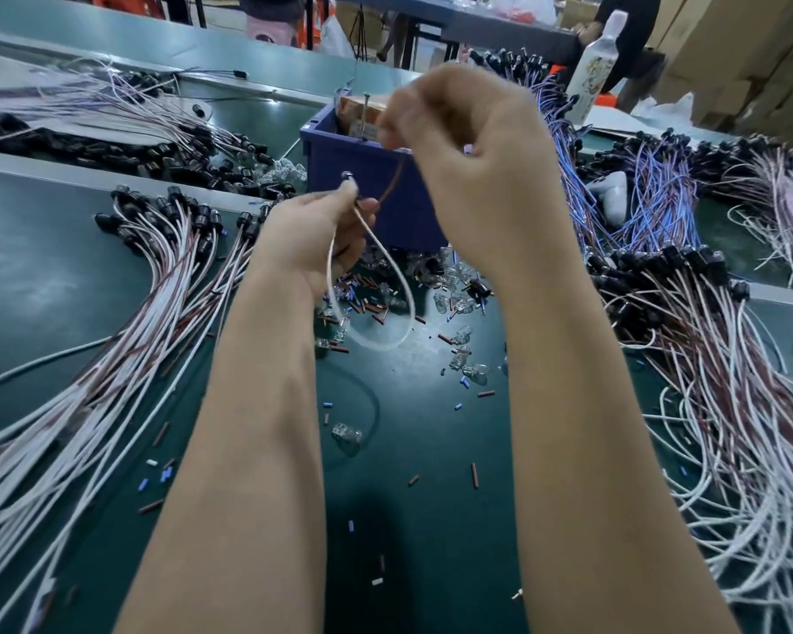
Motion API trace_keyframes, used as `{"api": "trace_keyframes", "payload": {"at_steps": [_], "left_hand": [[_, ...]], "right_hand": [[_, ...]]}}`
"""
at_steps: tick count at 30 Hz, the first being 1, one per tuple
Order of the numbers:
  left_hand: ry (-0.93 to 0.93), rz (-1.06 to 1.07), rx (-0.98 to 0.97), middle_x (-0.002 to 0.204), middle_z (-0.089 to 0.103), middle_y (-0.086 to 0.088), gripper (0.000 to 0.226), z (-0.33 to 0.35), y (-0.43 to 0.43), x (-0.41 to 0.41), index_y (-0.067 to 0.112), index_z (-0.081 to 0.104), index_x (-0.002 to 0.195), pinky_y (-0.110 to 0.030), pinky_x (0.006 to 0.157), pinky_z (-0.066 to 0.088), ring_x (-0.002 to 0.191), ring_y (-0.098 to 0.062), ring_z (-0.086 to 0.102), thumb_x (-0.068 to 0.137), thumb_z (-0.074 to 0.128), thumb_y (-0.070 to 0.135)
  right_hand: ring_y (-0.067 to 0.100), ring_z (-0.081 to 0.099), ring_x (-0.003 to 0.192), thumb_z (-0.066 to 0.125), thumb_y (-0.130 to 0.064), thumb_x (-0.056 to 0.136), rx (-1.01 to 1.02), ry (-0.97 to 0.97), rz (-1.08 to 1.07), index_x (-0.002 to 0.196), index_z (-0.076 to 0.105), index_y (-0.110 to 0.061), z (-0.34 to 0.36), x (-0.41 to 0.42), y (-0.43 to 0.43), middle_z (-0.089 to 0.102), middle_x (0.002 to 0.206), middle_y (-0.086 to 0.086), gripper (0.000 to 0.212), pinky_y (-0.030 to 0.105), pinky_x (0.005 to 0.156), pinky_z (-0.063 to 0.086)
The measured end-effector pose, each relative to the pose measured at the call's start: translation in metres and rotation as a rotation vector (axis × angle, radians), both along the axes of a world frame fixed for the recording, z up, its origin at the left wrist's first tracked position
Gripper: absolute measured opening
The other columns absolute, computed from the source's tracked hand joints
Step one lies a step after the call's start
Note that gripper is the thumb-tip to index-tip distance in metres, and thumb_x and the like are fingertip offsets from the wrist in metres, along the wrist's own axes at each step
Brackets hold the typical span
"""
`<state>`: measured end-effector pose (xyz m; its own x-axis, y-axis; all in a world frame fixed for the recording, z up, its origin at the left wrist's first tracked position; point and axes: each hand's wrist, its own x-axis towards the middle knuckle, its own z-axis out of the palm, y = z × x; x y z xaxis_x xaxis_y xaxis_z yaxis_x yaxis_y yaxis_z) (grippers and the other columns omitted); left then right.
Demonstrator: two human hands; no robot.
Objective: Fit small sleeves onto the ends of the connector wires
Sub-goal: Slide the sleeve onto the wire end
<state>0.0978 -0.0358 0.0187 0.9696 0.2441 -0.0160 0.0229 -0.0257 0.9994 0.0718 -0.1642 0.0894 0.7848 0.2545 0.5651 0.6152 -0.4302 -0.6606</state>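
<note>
A: Where is free room on the table (pixel 431 473)?

B: Only in the middle, between the two forearms. There the green surface is mostly bare, with some scattered sleeves (pixel 367 308) and clear bulbs (pixel 465 356). The left wire bundle (pixel 111 336) closes one side and the right wire bundle (pixel 729 382) closes the other. Both spread like fans up to the near edge. Just behind the hands stands a blue box (pixel 362 176).

A: And the hands?

B: Both are raised above the table, in front of the box. The left hand (pixel 321 235) is curled around a white wire (pixel 388 263) and grips it near the fingertips. The right hand (pixel 472 176) is higher, its fingers are closed together on the upper end of a brown wire (pixel 392 183). It is blurred, so I cannot tell if a sleeve is between them.

A: Which way do the wires point?

B: The brown wire stands almost upright, a little tilted, from the left fingers up to the right fingers. The white wire hangs down from the left hand in a long loop, whose bottom is over the sleeves.
</note>
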Motion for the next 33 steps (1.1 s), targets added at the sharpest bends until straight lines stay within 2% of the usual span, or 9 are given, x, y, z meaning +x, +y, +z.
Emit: {"api": "trace_keyframes", "payload": {"at_steps": [2, 6, 9, 14, 17, 19, 23, 30, 33], "left_hand": [[0.034, -0.045, -0.004, 0.068, 0.07, 0.005, 0.015, 0.006, -0.002, 0.0, 0.017, 0.059, 0.082, -0.017, 0.053, 0.044, 0.066, -0.006, 0.065, 0.095, 0.056, 0.024], [0.063, -0.081, 0.389, 0.071, 0.069, 0.001, 0.028, 0.013, -0.001, -0.004, 0.017, 0.062, 0.073, -0.015, 0.049, 0.046, 0.065, -0.009, 0.066, 0.097, 0.051, 0.022], [0.105, 0.0, 0.513, 0.077, 0.069, -0.006, 0.031, 0.009, 0.0, 0.0, 0.018, 0.058, 0.072, -0.027, 0.073, 0.053, 0.074, -0.017, 0.066, 0.099, 0.043, 0.014], [0.136, 0.019, 0.585, 0.119, 0.063, -0.018, 0.037, 0.007, -0.003, 0.004, 0.012, 0.057, 0.12, -0.045, 0.098, 0.047, 0.112, -0.035, 0.057, 0.093, 0.033, 0.003], [0.069, 0.046, 0.516, 0.112, 0.065, -0.009, 0.043, 0.008, -0.003, 0.007, 0.018, 0.046, 0.129, -0.037, 0.084, 0.051, 0.1, -0.027, 0.061, 0.092, 0.034, 0.0], [0.012, 0.112, 0.4, 0.089, 0.067, -0.003, 0.032, 0.01, -0.005, 0.009, 0.018, 0.039, 0.115, -0.027, 0.06, 0.046, 0.07, -0.017, 0.06, 0.092, 0.03, -0.002], [-0.067, 0.218, 0.176, 0.077, 0.066, 0.002, 0.022, 0.012, -0.005, 0.01, 0.021, 0.032, 0.087, -0.016, 0.045, 0.039, 0.039, -0.002, 0.05, 0.097, 0.029, 0.001], [-0.187, 0.298, 0.106, 0.079, 0.069, 0.005, 0.025, 0.008, -0.005, 0.012, 0.026, 0.033, 0.082, -0.022, 0.054, 0.036, 0.048, -0.005, 0.045, 0.097, 0.035, 0.005], [-0.267, 0.366, 0.041, 0.079, 0.07, 0.003, 0.026, 0.01, -0.005, 0.013, 0.026, 0.033, 0.083, -0.024, 0.06, 0.035, 0.053, -0.005, 0.044, 0.096, 0.035, 0.004]], "right_hand": [[0.002, 0.06, 0.059, 0.046, -0.024, 0.1, 0.139, 0.073, -0.072, 0.083, 0.055, -0.021, -0.006, 0.009, -0.005, 0.066, 0.064, -0.007, 0.019, 0.023, 0.069, 0.05], [0.008, 0.048, 0.046, 0.04, -0.019, 0.101, 0.196, 0.317, -0.158, 0.08, 0.051, -0.02, -0.027, 0.029, -0.015, 0.061, 0.054, -0.003, 0.024, 0.026, 0.056, 0.04], [0.013, 0.047, 0.052, 0.037, -0.012, 0.1, 0.169, 0.483, -0.153, 0.087, 0.056, -0.017, -0.042, 0.039, -0.02, 0.059, 0.056, -0.005, 0.023, 0.023, 0.052, 0.04], [0.008, 0.049, 0.054, 0.038, -0.004, 0.098, 0.126, 0.531, -0.146, 0.123, 0.053, -0.007, -0.058, 0.047, -0.018, 0.058, 0.064, -0.002, 0.029, 0.025, 0.06, 0.047], [0.011, 0.052, 0.06, 0.043, -0.007, 0.096, 0.14, 0.482, -0.164, 0.125, 0.048, -0.01, -0.063, 0.049, -0.016, 0.061, 0.065, -0.003, 0.029, 0.035, 0.072, 0.049], [0.012, 0.053, 0.059, 0.045, -0.007, 0.096, 0.197, 0.448, -0.177, 0.114, 0.045, -0.013, -0.066, 0.048, -0.015, 0.062, 0.065, -0.003, 0.019, 0.035, 0.07, 0.048], [0.016, 0.056, 0.066, 0.048, -0.01, 0.096, 0.255, 0.361, -0.213, 0.103, 0.046, -0.016, -0.068, 0.047, -0.013, 0.064, 0.071, 0.0, 0.009, 0.037, 0.072, 0.05], [0.029, 0.063, 0.084, 0.051, -0.008, 0.094, 0.284, 0.285, -0.266, 0.102, 0.052, -0.015, -0.071, 0.047, -0.009, 0.064, 0.091, 0.009, 0.011, 0.045, 0.082, 0.052], [0.028, 0.063, 0.093, 0.049, -0.006, 0.094, 0.272, 0.306, -0.253, 0.116, 0.056, -0.008, -0.071, 0.047, -0.008, 0.06, 0.096, 0.003, 0.023, 0.045, 0.088, 0.051]]}}
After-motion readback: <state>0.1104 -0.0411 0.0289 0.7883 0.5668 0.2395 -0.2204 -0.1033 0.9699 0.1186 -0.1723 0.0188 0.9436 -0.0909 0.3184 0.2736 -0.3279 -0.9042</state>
